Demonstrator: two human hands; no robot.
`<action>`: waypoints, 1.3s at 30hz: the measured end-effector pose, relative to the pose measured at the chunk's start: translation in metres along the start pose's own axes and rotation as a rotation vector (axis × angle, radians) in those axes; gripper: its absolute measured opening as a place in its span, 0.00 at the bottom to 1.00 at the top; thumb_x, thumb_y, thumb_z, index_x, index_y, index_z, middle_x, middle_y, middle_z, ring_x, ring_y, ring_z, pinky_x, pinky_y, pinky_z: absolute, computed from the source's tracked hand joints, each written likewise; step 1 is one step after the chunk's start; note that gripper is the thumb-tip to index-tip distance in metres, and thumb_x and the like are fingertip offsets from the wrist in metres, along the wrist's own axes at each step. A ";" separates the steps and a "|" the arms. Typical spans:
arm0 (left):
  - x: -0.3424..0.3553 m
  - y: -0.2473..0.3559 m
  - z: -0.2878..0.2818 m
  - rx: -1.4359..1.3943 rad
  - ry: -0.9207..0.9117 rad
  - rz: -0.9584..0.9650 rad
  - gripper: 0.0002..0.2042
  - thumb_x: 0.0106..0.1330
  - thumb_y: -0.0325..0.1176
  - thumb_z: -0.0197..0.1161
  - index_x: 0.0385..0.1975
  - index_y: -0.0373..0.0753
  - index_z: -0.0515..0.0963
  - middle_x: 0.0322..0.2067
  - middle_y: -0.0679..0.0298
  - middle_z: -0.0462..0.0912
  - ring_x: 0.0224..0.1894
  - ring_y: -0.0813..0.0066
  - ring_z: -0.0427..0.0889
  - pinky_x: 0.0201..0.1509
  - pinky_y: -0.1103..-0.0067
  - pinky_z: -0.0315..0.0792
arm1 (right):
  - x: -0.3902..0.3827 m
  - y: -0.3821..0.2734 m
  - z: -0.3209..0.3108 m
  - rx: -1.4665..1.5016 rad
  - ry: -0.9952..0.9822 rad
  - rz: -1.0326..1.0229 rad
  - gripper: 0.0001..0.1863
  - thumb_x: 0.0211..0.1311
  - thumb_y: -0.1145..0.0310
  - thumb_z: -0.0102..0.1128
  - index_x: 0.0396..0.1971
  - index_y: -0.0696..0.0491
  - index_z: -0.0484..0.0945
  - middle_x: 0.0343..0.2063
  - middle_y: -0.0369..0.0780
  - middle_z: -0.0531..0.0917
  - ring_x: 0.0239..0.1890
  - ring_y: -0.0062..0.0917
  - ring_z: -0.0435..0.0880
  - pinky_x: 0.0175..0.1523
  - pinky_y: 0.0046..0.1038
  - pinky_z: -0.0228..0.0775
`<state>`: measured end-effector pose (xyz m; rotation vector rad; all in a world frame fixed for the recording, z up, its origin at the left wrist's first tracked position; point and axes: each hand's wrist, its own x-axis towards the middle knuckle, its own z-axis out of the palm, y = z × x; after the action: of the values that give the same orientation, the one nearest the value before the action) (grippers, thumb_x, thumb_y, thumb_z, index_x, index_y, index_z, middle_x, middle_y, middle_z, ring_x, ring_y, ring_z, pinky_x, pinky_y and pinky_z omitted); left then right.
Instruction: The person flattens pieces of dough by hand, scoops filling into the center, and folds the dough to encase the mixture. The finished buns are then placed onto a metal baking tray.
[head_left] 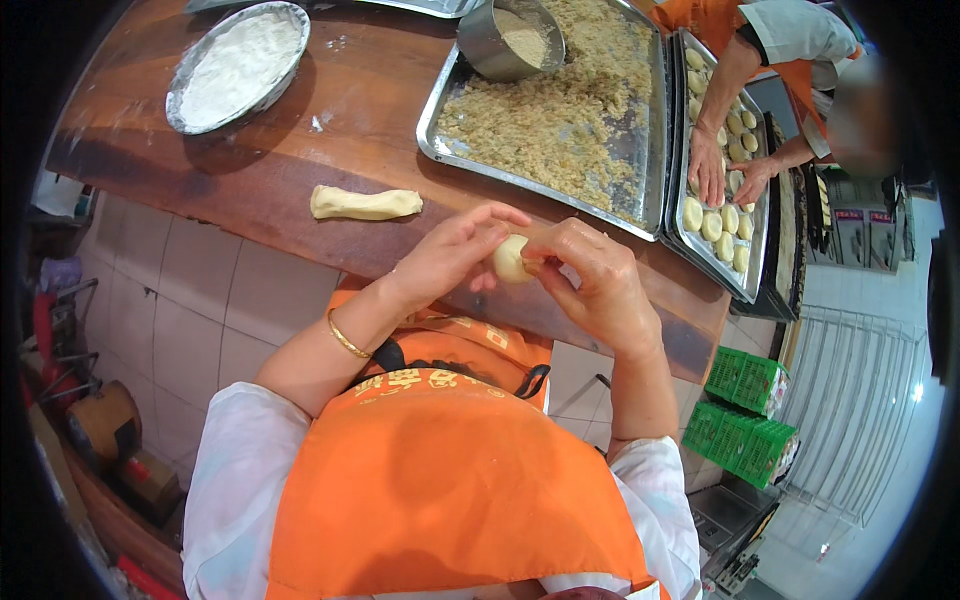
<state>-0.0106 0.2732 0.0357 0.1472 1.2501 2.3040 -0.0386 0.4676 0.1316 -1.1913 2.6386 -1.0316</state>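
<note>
Between my two hands, just over the table's near edge, is a small round pale dough ball (511, 259). My left hand (465, 245) cups it from the left, with the fingers curled round its far side. My right hand (588, 275) pinches its right side between thumb and fingertips. A short log of pale yellow dough (366, 204) lies on the wooden table (240, 190), left of my hands. Beyond my hands a metal tray (560, 190) carries a spread of crumbly tan filling, and a steel bowl (505, 40) with a similar crumbly filling sits on it.
A bowl of white flour (240, 65) stands at the far left of the table. At the right, a co-worker's hands (708, 165) touch oval dough pieces on a stacked baking tray (755, 270). Green crates (742, 440) and a wire rack (845, 410) stand beyond the table's right end.
</note>
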 end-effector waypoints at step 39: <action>-0.008 -0.013 -0.029 1.035 0.031 0.364 0.21 0.58 0.38 0.71 0.51 0.37 0.78 0.47 0.55 0.79 0.46 0.56 0.78 0.50 0.68 0.74 | 0.007 0.017 0.042 -0.021 -0.139 -0.019 0.10 0.52 0.78 0.63 0.33 0.55 0.73 0.29 0.46 0.78 0.35 0.45 0.79 0.39 0.41 0.72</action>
<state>-0.0085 0.2535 0.0099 0.7338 2.4688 1.6647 -0.0406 0.4479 0.0907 -1.2462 2.5433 -0.8912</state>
